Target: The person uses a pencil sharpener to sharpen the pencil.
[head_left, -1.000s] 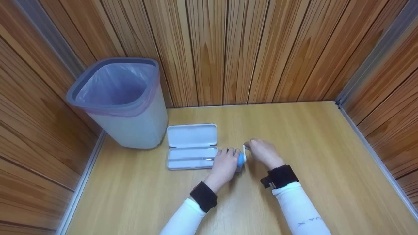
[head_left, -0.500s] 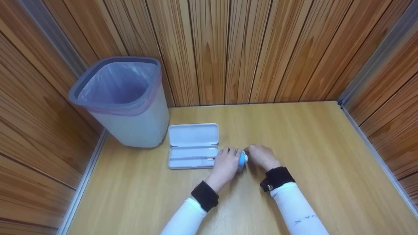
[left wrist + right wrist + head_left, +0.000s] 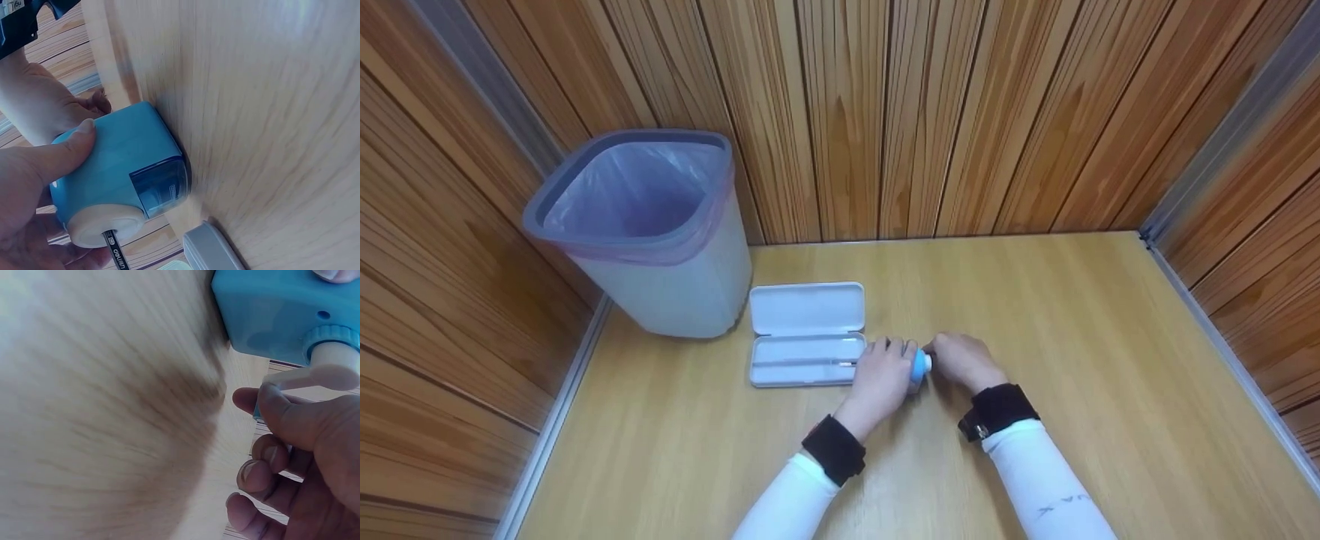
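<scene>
A blue crank pencil sharpener (image 3: 124, 152) stands on the table, and my left hand (image 3: 883, 377) grips it from above, thumb across its side. A dark pencil (image 3: 115, 250) with "deli" lettering sticks into its pale round front. On the opposite end is a white crank (image 3: 304, 377); my right hand (image 3: 966, 360) pinches its handle between thumb and forefinger, the other fingers loosely curled. Left of the sharpener lies a pale pencil case (image 3: 808, 309), its lid folded back. In the head view my left hand hides most of the sharpener.
A waste bin (image 3: 682, 292) with a plastic liner stands at the back left, behind the pencil case. Wood-panelled walls (image 3: 855, 120) bound the table (image 3: 1035, 300) at the back and both sides.
The crank, upright a second ago, has turned out of the head view as my right hand shifted slightly lower. My left hand keeps its grip on the sharpener.
</scene>
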Motion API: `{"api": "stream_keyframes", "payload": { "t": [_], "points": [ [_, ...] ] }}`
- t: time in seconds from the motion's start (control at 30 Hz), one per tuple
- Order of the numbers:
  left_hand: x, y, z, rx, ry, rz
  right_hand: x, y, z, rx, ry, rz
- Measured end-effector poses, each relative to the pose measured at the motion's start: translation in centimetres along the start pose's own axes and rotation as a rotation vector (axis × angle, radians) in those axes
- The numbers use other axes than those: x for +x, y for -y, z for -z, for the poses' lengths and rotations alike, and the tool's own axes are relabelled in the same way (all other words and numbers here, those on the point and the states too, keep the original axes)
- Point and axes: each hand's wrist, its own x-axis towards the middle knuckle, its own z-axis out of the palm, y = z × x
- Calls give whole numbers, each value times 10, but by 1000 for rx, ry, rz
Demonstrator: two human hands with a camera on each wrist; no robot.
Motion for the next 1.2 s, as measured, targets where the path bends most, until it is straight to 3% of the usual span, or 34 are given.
{"api": "stream_keyframes", "payload": {
  "t": [0.17,0.37,0.5,0.77,0.97,1.2],
  "points": [
    [0,-1,-1,-12,1,4,-2,-2,-4,-31,-28,22],
    [2,-3,1,-29,72,15,-10,-4,-8,-22,-67,38],
    [3,-4,2,-34,91,16,-15,-1,-8,-29,-63,57],
    [2,-4,-1,-9,42,12,-21,7,-8,-26,-30,51],
    [1,-4,-2,-19,67,30,-28,12,-8,16,-31,70],
    [2,-4,2,-39,118,42,-39,19,-2,-20,5,87]
  ]
}}
